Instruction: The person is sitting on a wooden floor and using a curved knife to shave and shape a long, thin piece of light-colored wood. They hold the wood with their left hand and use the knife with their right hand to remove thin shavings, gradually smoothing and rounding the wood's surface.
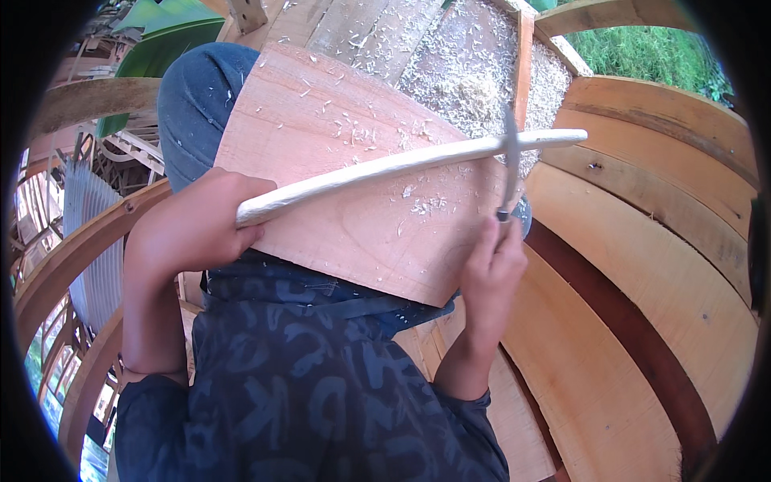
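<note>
A long, pale, peeled wooden stick (385, 167) slants up to the right across a flat wooden board (321, 217) on my lap. My left hand (233, 205) is closed round the stick's near left end. In my right hand (495, 257) is a knife (511, 161), gripped by its handle, which my fingers mostly hide. The blade points away from me and crosses the stick near its far right end; it is slightly blurred. Whether the edge touches the wood I cannot tell. Small shavings (422, 205) lie scattered on the board.
A heap of shavings (474, 96) covers the floor planks beyond the board. Curved wooden slats (634, 233) rise close on my right, with a dark gap between some. A wooden rail (88, 233) and a corrugated sheet (92, 233) stand on the left. Green leaves (173, 40) hang at the upper left.
</note>
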Tool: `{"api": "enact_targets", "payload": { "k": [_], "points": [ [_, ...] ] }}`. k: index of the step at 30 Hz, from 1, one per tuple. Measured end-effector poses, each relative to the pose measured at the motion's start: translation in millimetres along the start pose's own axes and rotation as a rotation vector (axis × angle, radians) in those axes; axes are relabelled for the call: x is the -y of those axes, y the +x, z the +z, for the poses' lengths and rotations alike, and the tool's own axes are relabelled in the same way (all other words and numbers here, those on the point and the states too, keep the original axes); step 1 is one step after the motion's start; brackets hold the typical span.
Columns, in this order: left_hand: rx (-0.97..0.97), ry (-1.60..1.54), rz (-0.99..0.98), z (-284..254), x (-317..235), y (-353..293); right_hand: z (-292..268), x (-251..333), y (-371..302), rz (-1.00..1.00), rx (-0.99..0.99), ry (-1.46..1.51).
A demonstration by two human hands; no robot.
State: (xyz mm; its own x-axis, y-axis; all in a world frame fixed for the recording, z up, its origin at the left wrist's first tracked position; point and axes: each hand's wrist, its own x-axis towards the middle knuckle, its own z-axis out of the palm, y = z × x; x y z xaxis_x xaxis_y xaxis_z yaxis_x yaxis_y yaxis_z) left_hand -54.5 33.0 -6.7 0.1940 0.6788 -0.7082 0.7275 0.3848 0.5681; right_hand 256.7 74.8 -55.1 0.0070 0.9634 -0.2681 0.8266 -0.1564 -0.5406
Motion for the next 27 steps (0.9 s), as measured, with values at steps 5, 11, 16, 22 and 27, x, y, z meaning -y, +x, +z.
{"api": "enact_targets", "payload": {
  "k": [5, 11, 16, 22, 27],
  "points": [
    [0.023, -0.013, -0.008, -1.3, -0.4, -2.2, 1.7, 1.6, -5.1, -0.202, 0.034, 0.016],
    [-0.008, 0.018, 0.044, 0.8, 4.9, -1.6, -3.8, -14.9, 4.4, -0.098, -0.08, 0.062],
    [0.011, -0.035, 0.009, -0.1, 0.0, -2.3, -2.9, -23.6, 2.6, -0.12, -0.002, 0.109],
    [-0.115, 0.047, 0.002, 13.2, -3.5, -7.3, 2.0, -22.5, -2.0, -0.153, -0.154, 0.161],
    [-0.163, 0.037, -0.005, 16.2, -9.4, -9.1, 11.5, 0.9, -34.1, -0.255, 0.144, 0.193]
  ]
}}
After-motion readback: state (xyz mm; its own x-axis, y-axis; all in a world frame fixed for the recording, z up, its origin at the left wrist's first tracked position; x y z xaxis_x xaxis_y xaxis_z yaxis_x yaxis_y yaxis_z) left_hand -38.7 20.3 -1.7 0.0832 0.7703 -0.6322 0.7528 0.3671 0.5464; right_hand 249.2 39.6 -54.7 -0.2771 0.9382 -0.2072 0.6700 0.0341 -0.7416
